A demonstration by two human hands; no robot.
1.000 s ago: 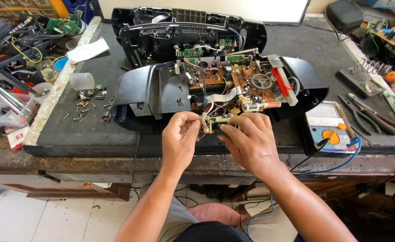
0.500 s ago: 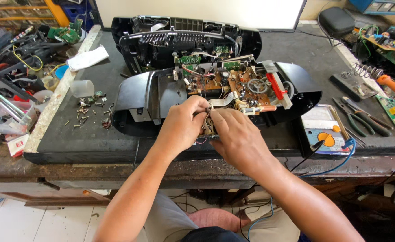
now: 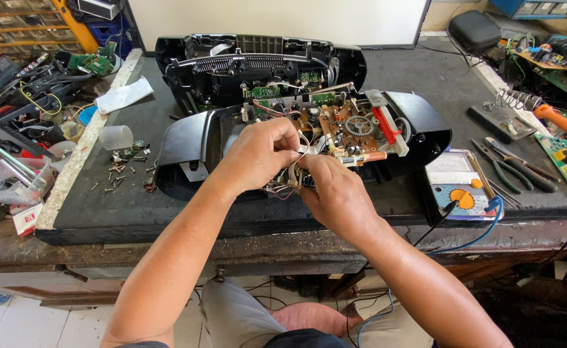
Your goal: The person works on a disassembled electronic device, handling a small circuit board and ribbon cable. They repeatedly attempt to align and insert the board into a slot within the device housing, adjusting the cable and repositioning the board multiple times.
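Worn workbench; pale tiled floor

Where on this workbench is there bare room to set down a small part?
Bare mat lies behind the right shell half, up to the black pouch, and in the front left corner below the loose screws. It is crowded around both hands, at the multimeter and pliers.

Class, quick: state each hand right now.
Left hand: closed, pinching the white ribbon cable.
Right hand: closed on a small circuit board.
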